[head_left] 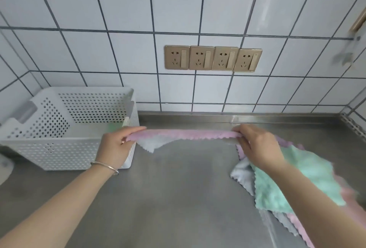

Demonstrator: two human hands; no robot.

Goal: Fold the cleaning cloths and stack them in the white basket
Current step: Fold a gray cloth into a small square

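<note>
**Pink cloth held stretched between two hands above the table**

The left hand [114, 144] and the right hand [255, 144] each pinch one end of a pink cloth [184, 134], so that it hangs as a long band between them, above the steel table [168, 198]. The fingers of both hands are curled around the cloth ends, with the thumbs under the edge. The cloth has a zigzag edge, and its other side is pale grey (a corner of this grey side hangs down near the left hand). Whether the hanging corner touches the table, I cannot tell.

The white basket [65, 129] stands on the table at the left, just behind the left hand. Its walls have many small holes. Something green shows faintly inside it near its right wall, but it is too blurred to name.

On the right, under the right forearm, lies a loose pile of cloths [287, 214]. On top is a green cloth [301, 180], with grey and pink ones under it.

The left wrist wears a thin metal bracelet [107, 166]. On the tiled wall [118, 10] behind the table there are four golden sockets [213, 58] in a row.
</note>
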